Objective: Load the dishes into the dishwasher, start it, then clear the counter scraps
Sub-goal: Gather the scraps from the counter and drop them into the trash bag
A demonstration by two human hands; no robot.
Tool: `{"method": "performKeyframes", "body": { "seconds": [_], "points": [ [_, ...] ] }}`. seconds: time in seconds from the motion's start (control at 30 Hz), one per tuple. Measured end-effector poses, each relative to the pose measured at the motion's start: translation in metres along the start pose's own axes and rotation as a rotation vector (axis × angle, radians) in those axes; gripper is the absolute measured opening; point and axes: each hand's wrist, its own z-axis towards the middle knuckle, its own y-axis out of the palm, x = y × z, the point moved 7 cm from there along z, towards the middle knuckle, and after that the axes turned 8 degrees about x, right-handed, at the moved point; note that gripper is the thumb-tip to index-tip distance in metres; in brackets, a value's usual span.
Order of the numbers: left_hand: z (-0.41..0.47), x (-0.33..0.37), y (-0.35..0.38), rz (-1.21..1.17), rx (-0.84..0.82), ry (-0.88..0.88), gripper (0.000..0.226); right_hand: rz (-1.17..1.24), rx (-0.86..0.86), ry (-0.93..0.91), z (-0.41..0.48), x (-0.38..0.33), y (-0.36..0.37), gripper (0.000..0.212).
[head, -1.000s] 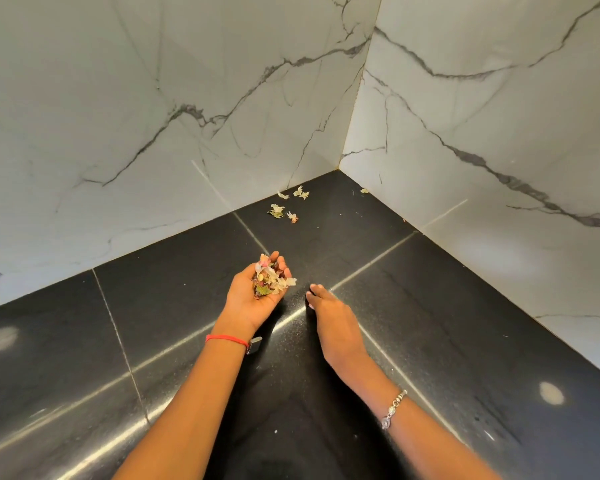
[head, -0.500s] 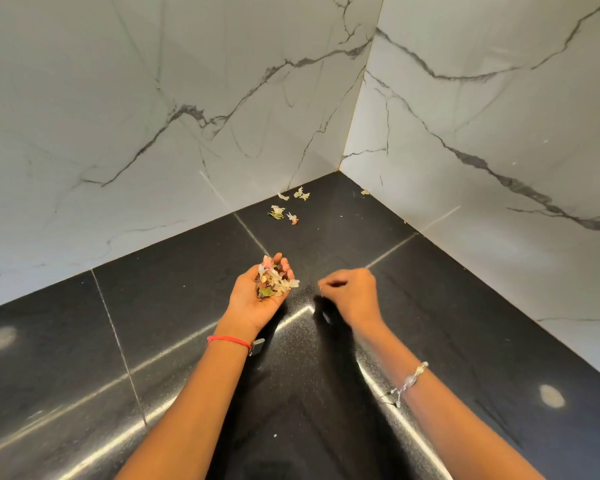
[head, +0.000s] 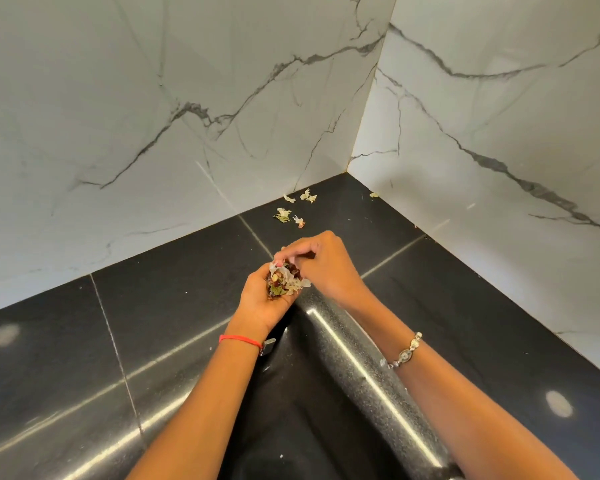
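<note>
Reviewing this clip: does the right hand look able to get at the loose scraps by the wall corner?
Probably yes. The right hand is at the handful held in the left hand, and the loose scraps lie just beyond on bare counter, with nothing between.

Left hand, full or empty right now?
Full. The left hand is cupped palm-up round a scrap pile; the right hand pinches at its top. Loose scraps lie on the black counter by the wall corner.
</note>
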Motion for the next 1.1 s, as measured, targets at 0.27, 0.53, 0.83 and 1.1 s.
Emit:
{"method": "performKeyframes", "body": {
  "seconds": [0.27,0.53,0.83,1.1],
  "points": [
    [0.02,0.034,0.011,-0.135,-0.039,0.003,0.044,-0.082,0.195,0.135,0.093,0.056,-0.021,0.027],
    [0.046,0.065,0.013,-0.151,-0.003,0.026,0.032,-0.375,-0.06,0.116,0.174,0.101,0.024,0.053],
    [0.047,0.072,0.015,-0.186,-0.02,0.019,0.031,-0.307,-0.144,-0.183,0.149,0.073,0.066,0.042],
    [0.042,0.074,0.008,-0.217,0.007,0.028,0.04,-0.579,-0.092,-0.35,0.121,0.071,0.048,0.031]
  ]
}}
